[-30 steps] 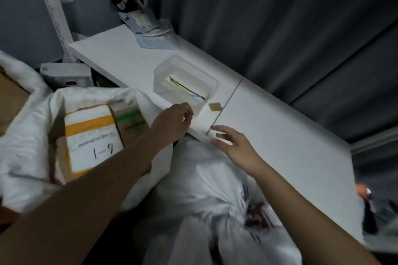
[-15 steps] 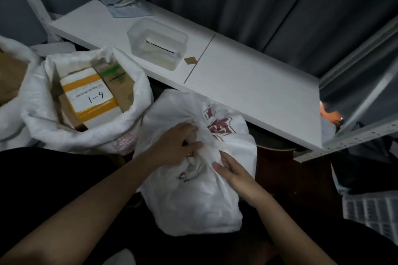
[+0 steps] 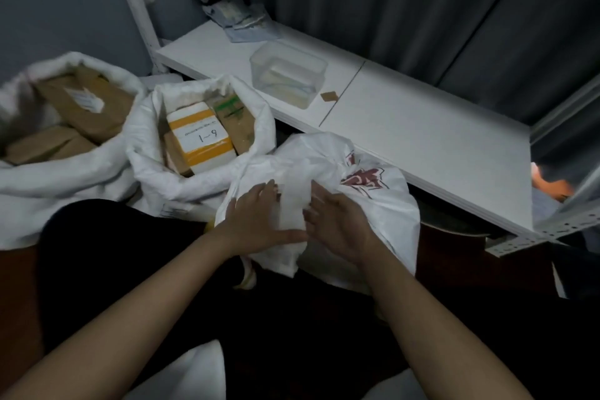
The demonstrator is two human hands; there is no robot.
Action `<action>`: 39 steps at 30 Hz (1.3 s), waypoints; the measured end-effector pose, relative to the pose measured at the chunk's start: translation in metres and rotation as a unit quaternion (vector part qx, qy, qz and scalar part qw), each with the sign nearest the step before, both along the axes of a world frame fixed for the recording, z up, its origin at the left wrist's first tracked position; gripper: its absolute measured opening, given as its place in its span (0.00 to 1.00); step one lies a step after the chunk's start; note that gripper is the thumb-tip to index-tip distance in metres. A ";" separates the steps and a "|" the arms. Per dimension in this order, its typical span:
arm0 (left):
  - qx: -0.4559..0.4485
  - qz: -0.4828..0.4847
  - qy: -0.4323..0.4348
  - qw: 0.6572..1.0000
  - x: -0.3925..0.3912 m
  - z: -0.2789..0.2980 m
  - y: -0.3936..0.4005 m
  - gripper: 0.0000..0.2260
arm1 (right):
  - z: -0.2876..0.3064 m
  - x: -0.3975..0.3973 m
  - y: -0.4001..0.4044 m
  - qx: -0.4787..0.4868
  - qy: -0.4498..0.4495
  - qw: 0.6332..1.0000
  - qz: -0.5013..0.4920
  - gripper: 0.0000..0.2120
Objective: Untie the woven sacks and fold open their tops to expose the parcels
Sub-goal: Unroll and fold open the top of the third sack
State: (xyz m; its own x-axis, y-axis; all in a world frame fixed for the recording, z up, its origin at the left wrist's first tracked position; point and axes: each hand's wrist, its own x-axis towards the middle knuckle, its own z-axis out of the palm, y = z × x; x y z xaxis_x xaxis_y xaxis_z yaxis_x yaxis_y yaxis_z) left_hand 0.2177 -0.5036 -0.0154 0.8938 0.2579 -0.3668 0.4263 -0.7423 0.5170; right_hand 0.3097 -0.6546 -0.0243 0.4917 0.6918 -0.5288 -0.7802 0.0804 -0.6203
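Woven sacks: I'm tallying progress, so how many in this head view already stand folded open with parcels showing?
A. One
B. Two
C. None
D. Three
B: the far-left sack and the middle sack have rolled-down tops with parcels showing, while the printed sack under the left hand and right hand is still bunched closed.

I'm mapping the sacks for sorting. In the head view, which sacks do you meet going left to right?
Open sack of brown parcels → open sack with the yellow-banded parcel → closed sack with red print, under both hands.
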 end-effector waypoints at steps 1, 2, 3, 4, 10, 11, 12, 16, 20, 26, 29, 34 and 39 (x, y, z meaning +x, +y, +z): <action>-0.010 0.024 -0.001 1.000 -0.005 0.004 0.003 0.55 | 0.010 0.005 0.009 0.027 -0.001 1.000 -0.005 0.19; -0.023 0.052 -0.016 0.998 -0.008 0.006 0.007 0.51 | 0.017 0.010 0.019 0.041 -0.016 0.999 -0.005 0.18; -0.024 0.074 -0.038 0.996 -0.009 0.008 0.012 0.43 | 0.019 0.016 0.029 0.041 -0.025 0.999 -0.002 0.18; 0.004 0.083 -0.057 0.995 -0.006 0.011 0.018 0.34 | 0.020 0.022 0.039 0.032 -0.026 0.999 0.007 0.18; 0.299 0.072 -0.110 0.945 0.043 0.045 0.072 0.17 | -0.005 0.063 0.056 -0.263 -0.623 0.733 0.070 0.18; 0.323 0.062 -0.121 0.936 0.056 0.045 0.082 0.17 | -0.011 0.073 0.054 -0.285 -0.708 0.644 0.063 0.22; 0.340 0.045 -0.130 0.930 0.069 0.045 0.092 0.18 | -0.019 0.082 0.054 -0.300 -0.759 0.574 0.070 0.28; 0.414 -0.002 -0.168 0.895 0.120 0.036 0.123 0.14 | -0.036 0.120 0.068 -0.351 -0.800 0.438 0.213 0.36; 0.395 0.037 -0.316 0.862 0.145 0.024 0.123 0.13 | -0.034 0.166 0.102 -0.358 -0.754 0.518 0.189 0.24; 0.299 -0.041 -0.232 0.925 0.150 -0.039 0.097 0.37 | -0.051 0.246 0.123 -0.443 -0.529 0.722 0.061 0.23; 0.203 -0.037 -0.166 0.964 0.159 -0.070 0.104 0.41 | -0.054 0.254 0.120 -0.394 -0.498 0.772 0.004 0.22; 0.163 -0.038 -0.179 0.969 0.179 -0.076 0.114 0.38 | -0.043 0.198 0.056 -0.204 -0.756 0.622 0.010 0.22; 0.102 -0.047 -0.165 0.980 0.187 -0.061 0.116 0.34 | -0.085 0.157 0.040 -0.183 -0.889 0.390 0.159 0.17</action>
